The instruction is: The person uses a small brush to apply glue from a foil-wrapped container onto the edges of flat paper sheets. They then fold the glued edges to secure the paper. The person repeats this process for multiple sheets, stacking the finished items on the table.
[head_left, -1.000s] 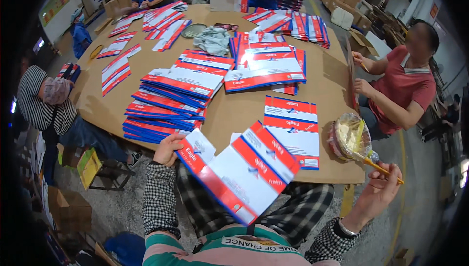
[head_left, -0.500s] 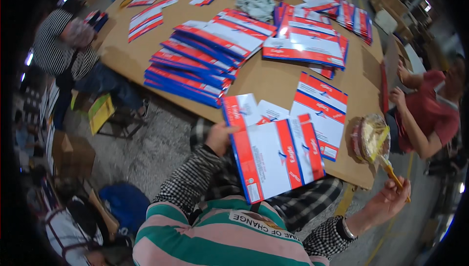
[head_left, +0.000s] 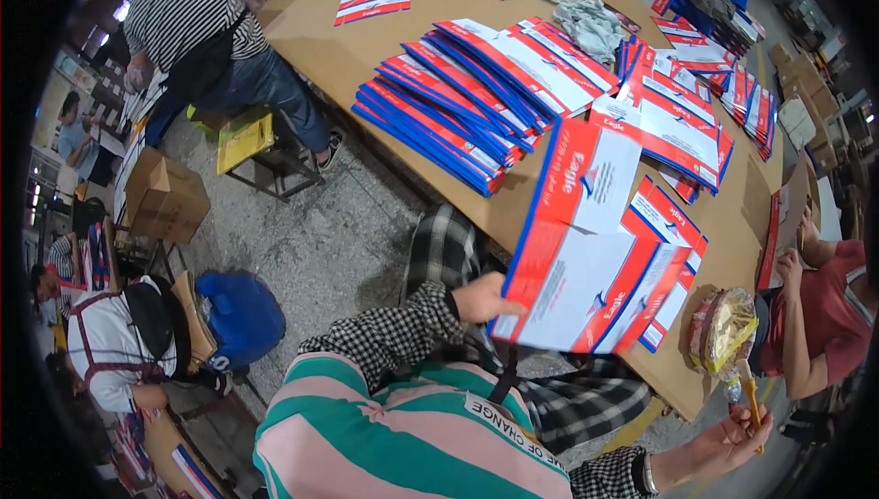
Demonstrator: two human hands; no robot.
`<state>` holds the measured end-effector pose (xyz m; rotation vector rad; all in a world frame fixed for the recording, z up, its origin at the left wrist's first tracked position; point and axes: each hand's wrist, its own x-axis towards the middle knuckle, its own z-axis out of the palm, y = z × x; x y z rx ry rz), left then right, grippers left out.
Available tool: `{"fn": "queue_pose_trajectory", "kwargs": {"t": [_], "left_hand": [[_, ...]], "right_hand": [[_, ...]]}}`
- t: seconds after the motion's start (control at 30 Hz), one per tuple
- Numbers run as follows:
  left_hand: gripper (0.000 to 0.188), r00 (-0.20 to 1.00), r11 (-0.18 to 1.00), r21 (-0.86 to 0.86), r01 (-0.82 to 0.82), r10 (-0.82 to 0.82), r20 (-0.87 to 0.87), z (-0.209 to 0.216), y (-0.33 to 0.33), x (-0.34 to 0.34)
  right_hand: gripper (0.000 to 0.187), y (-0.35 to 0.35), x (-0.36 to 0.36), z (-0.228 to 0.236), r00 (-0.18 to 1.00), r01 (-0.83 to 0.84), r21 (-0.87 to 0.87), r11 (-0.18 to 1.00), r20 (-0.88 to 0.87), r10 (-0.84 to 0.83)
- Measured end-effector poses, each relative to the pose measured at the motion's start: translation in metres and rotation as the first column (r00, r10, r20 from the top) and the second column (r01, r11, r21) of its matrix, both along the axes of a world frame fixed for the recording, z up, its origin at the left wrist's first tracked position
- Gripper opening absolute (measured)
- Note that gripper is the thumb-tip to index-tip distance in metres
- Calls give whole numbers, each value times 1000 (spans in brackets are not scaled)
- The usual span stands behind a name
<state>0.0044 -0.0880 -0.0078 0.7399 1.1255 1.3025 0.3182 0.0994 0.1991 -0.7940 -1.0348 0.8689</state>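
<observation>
Thin red/wht/blu printed sheet (head_left: 569,277)

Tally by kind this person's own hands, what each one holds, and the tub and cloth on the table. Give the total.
Hands: 2 (left hand, right hand)
Flat carton, in the left: 1
Brush, in the right: 1
Tub: 1
Cloth: 1
Total: 6
</observation>
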Motion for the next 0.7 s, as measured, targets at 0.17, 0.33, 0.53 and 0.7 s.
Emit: {"fn": "queue_pose_trajectory", "kwargs": {"t": [0.17,0.33,0.53,0.7], "left_hand": [[37,939,907,284,-310,339,-59,56,52,-103],[41,766,716,396,-575,641,-45,91,128,-210],[33,556,559,-21,-829,827,86,62,198,-284],[34,494,458,-303,-836,868,-47,28,206,-295]], "right_hand": [[29,-3,-20,5,1000,-1,28,1000,4,0],[22,-2,-40,8,998,58,58,997,-40,-56],[19,-13,-64,21,989,151,49,987,-4,-151],[19,-11,-70,27,987,158,12,987,4,-159]]}}
